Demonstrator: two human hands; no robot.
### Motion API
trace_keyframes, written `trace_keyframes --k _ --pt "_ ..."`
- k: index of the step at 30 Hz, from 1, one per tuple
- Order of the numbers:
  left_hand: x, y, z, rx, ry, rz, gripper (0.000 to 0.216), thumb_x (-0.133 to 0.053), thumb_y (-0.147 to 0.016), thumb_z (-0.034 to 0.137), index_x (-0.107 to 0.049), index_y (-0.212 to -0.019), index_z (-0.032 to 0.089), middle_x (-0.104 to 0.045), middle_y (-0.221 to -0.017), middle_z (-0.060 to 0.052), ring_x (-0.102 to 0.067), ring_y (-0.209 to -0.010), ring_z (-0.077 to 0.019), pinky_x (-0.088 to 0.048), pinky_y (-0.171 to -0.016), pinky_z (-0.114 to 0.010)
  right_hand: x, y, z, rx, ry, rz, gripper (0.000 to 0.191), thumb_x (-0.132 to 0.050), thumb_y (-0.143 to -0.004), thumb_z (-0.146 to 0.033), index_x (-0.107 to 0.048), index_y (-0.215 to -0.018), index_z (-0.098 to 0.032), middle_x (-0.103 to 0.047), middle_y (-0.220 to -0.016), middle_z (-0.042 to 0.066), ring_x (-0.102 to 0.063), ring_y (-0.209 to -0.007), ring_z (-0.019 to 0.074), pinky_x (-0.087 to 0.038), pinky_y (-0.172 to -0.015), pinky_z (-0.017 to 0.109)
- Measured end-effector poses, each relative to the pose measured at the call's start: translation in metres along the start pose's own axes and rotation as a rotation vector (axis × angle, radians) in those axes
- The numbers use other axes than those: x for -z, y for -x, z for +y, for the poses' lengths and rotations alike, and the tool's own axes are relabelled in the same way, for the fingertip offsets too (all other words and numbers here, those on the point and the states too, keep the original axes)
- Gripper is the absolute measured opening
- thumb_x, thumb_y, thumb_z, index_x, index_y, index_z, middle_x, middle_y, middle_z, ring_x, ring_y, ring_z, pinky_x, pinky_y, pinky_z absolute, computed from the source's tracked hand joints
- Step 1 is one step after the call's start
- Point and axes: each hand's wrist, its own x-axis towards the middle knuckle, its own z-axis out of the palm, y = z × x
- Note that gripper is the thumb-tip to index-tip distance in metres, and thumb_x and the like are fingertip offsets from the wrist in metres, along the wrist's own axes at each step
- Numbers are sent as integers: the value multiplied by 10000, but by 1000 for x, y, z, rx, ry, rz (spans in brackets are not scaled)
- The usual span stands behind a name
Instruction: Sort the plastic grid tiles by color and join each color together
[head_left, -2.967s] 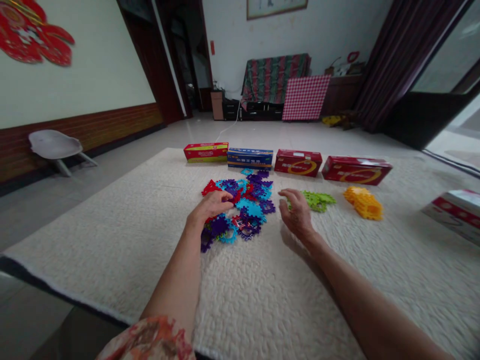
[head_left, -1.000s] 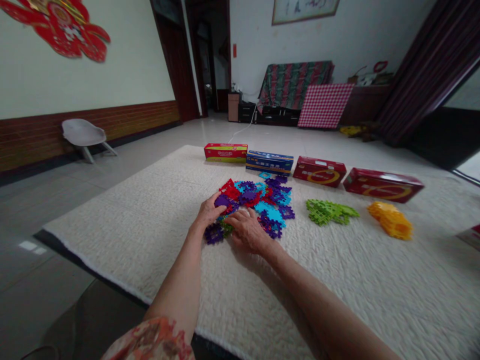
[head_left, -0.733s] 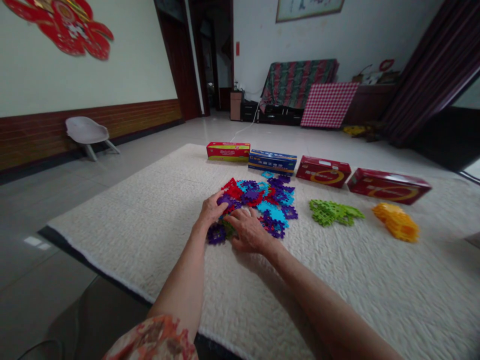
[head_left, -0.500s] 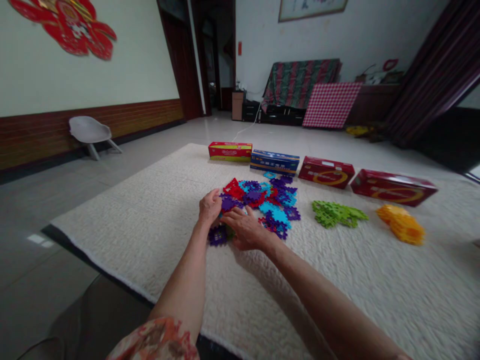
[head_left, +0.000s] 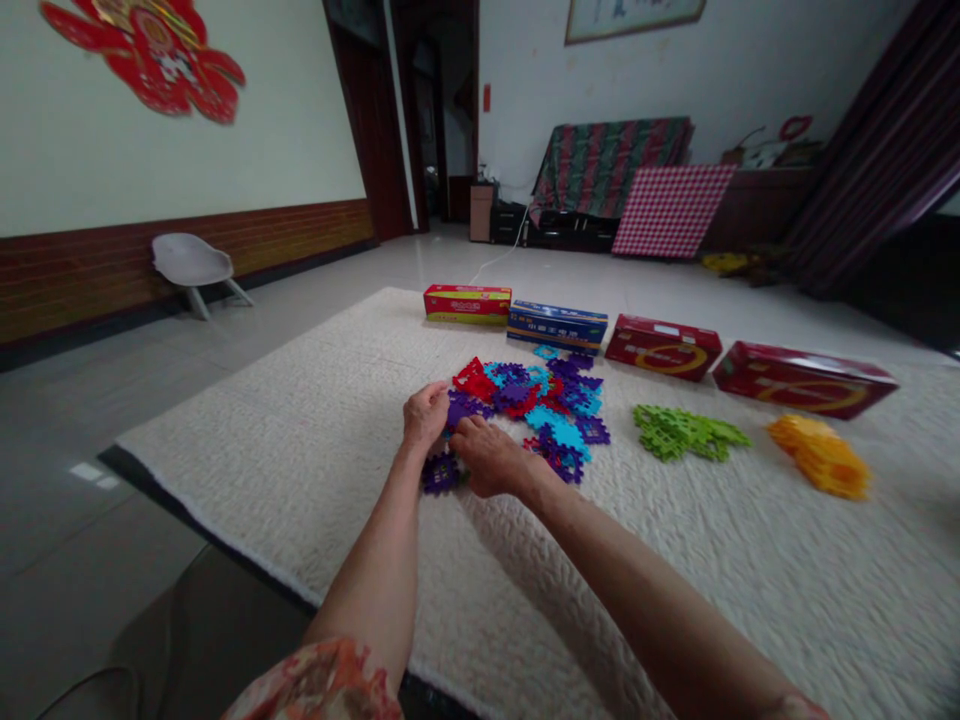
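A pile of notched plastic building pieces in purple, red and light blue (head_left: pixel 559 428) lies on the cream quilted mat. At the pile's left edge, my left hand (head_left: pixel 425 415) has its fingers curled, the tips against a purple piece (head_left: pixel 466 406). Whatever it may grip is hidden. My right hand (head_left: pixel 486 456) is at the near side of the pile, close to my left, with its fingers bent and drawn together. What is under or between those fingers does not show. Another purple piece (head_left: pixel 441 474) lies flat just below both hands.
Green pieces (head_left: pixel 686 432) and a yellow-orange group (head_left: pixel 821 455) lie to the right on the mat (head_left: pixel 300 430). Behind the pile stand a red-and-yellow box (head_left: pixel 468 305), a blue box (head_left: pixel 556 326) and two dark red boxes (head_left: pixel 663 347). A small chair (head_left: pixel 196 265) is on the floor at left.
My right hand's fingers have drawn in from a flatter, more spread pose. My left hand stays at the pile's left edge. The whole view has shifted slightly.
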Motion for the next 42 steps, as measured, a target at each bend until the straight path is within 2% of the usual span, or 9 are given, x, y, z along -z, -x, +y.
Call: trace_keyframes --k 6,12,16,20,24,28,32,37,42 --pt "3 7 14 -105 -82 -92 283 -551 -799 164 -732 -1016 182 -717 -1099 -42 -661 -983 -162 -485 -969 -275 -13 12 16 44 -211 164 409 -581 -653 -56 -514 -1042 -166 -526 -1033 103 -498 -980 237 -451 -861 382" --pt "7 12 20 -218 -76 -141 257 -551 -792 136 -742 -952 200 -715 -1054 -37 -651 -984 -159 -485 -972 -292 -12 30 36 -58 -368 376 533 -535 -636 -53 -484 -1153 -169 -493 -1076 95 -513 -1001 222 -469 -859 359" --pt "9 15 23 -373 -99 -342 201 -614 -756 158 -750 -888 226 -678 -1156 -19 -615 -1093 -170 -433 -1044 -329 -9 46 54 -158 -353 481 524 -524 -649 -79 -501 -1161 -185 -504 -1053 86 -510 -1011 235 -463 -879 383" --pt "10 22 26 -461 -199 -509 424 -723 -682 244 -712 -1106 248 -527 -1401 -48 -478 -1295 -237 -345 -1117 -387 -7 63 64 -204 -310 508 503 -519 -649 -89 -514 -1143 -182 -510 -1039 94 -519 -990 243 -473 -870 388" --pt "5 31 32 -498 -372 -514 555 -716 -660 240 -663 -1212 266 -474 -1452 -64 -347 -1381 -312 -276 -1144 -456 -5 76 64 -220 -295 550 495 -516 -666 -95 -518 -1156 -170 -513 -1066 112 -527 -996 249 -471 -886 400" --pt "-5 39 40 -533 -460 -558 542 -614 -685 133 -665 -1202 289 -468 -1460 -49 -335 -1383 -302 -275 -1135 -478 -2 84 64 -239 -318 595 485 -531 -687 -121 -518 -1167 -185 -525 -1072 111 -530 -1009 258 -475 -884 415" --pt "-12 43 43 -515 -527 -588 490 -598 -694 152 -684 -1158 287 -466 -1463 -56 -306 -1396 -322 -257 -1125 -532 0 93 67 -265 -321 608 494 -537 -682 -120 -516 -1172 -177 -526 -1078 115 -532 -1006 253 -478 -878 407" --pt "-14 41 40 -564 -538 -590 444 -606 -714 201 -689 -1139 300 -484 -1447 -44 -311 -1389 -319 -265 -1119 -529 3 118 71 -285 -302 609 522 -538 -681 -105 -502 -1198 -163 -525 -1090 118 -534 -1006 242 -474 -898 396" --pt "-16 39 36 -635 -507 -562 336 -567 -762 213 -718 -1061 243 -567 -1356 -65 -388 -1342 -318 -303 -1107 -531 0 147 78 -292 -304 679 542 -532 -682 -91 -484 -1212 -194 -521 -1094 104 -545 -1004 243 -496 -888 409"
